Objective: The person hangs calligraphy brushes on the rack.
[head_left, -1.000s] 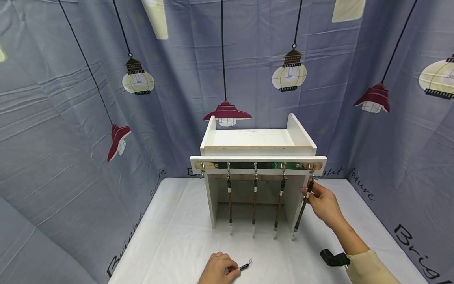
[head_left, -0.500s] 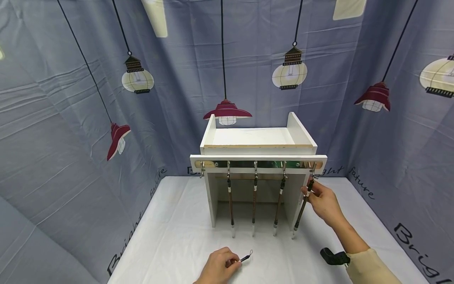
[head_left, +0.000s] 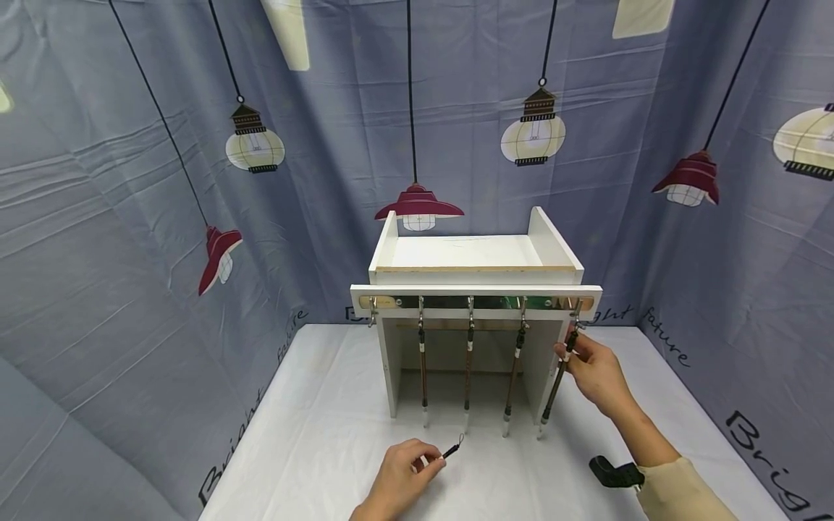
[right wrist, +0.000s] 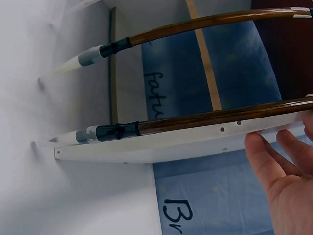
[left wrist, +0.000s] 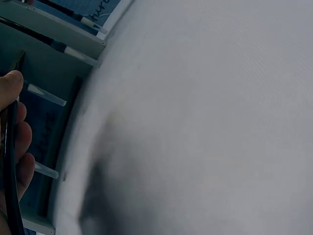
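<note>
In the head view, my left hand (head_left: 404,474) pinches a dark-handled writing brush (head_left: 451,451) over the white tabletop, its thin hanging loop pointing away from me. The left wrist view shows the thumb and curled fingers around this dark handle (left wrist: 9,161). My right hand (head_left: 598,373) has its fingertips at the upper part of the rightmost hanging writing brush (head_left: 554,387), pinching it just below its hook. More brown-handled brushes hang beside it: one (head_left: 513,373), another (head_left: 468,369) and a third (head_left: 423,369), tips downward. Some fingers of the right hand leave the right wrist view.
A white wooden rack (head_left: 476,278) stands at the back of the white-covered table (head_left: 313,434), with a metal strip (head_left: 443,302) of hooks on its front bar. The leftmost hook (head_left: 372,311) carries no brush. Blue lamp-patterned cloth (head_left: 326,145) hangs around.
My left hand has lifted the brush and moved it forward toward the rack. My right hand stays at the rightmost brush. The leftmost hanging brush swings slightly.
</note>
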`<state>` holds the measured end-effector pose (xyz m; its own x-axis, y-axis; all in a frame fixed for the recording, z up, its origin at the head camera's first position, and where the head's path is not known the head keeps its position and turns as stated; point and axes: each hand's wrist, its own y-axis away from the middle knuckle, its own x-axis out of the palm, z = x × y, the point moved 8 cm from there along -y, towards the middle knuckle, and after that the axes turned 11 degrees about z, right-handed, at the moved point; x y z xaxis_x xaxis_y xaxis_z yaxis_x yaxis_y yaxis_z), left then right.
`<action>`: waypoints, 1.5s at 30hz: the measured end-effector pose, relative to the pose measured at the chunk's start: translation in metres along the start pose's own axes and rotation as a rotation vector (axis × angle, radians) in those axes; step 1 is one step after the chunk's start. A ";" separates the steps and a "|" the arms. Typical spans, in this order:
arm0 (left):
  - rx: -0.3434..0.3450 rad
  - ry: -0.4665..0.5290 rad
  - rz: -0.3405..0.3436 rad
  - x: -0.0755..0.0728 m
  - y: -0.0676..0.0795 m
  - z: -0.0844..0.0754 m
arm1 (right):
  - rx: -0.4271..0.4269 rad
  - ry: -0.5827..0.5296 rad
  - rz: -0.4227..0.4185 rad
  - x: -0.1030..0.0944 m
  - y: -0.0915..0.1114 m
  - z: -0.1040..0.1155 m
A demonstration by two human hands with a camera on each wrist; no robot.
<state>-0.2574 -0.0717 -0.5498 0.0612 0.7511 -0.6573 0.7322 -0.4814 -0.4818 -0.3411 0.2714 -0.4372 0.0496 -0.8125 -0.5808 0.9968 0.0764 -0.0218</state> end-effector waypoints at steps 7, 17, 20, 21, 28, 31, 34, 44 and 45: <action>-0.006 0.081 -0.046 -0.009 -0.011 -0.005 | 0.007 -0.014 0.002 0.001 0.001 -0.001; -0.035 0.118 -0.120 -0.025 -0.024 -0.013 | 0.012 -0.014 -0.001 0.001 0.000 -0.003; -0.013 0.123 -0.145 -0.030 -0.028 -0.018 | 0.009 -0.015 0.000 0.001 -0.001 -0.003; -0.004 0.127 -0.151 -0.031 -0.030 -0.019 | 0.006 -0.017 0.000 0.001 -0.001 -0.003; 0.010 0.142 -0.160 -0.042 -0.040 -0.025 | 0.003 -0.005 -0.005 0.001 0.000 -0.001; 0.040 0.131 -0.177 -0.048 -0.044 -0.029 | -0.003 0.001 -0.007 0.001 0.000 0.000; 0.074 0.117 -0.194 -0.053 -0.048 -0.033 | -0.007 0.001 -0.008 0.000 0.000 0.001; 0.120 0.076 -0.240 -0.074 -0.060 -0.042 | -0.007 0.000 -0.008 0.000 -0.001 0.001; 0.126 0.072 -0.247 -0.076 -0.061 -0.043 | -0.005 0.000 -0.008 0.000 -0.001 0.000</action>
<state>-0.2779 -0.0797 -0.4457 -0.0573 0.8804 -0.4708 0.6413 -0.3290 -0.6932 -0.3420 0.2715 -0.4367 0.0414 -0.8131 -0.5806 0.9969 0.0728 -0.0309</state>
